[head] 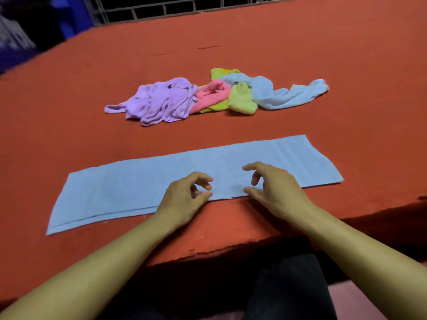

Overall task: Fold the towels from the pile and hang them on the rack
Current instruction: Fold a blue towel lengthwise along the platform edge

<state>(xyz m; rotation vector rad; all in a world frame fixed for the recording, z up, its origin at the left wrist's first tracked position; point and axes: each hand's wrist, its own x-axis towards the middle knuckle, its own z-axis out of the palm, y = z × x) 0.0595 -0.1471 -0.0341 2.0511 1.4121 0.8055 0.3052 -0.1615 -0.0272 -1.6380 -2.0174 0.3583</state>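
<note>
A long light blue towel (196,179), folded into a flat strip, lies across a red worktop (300,54). Both hands hover at the middle of the strip's near edge, close together. The left hand (182,199) has a released grip, fingers loosely curled and holding nothing, thumb tip near the cloth. The right hand (272,185) is likewise released, fingers loosely bent above the towel. Well beyond both hands sits the pile of crumpled towels (208,95): purple, pink, yellow-green and light blue. A metal rack (184,8) stands past the worktop's far edge.
</note>
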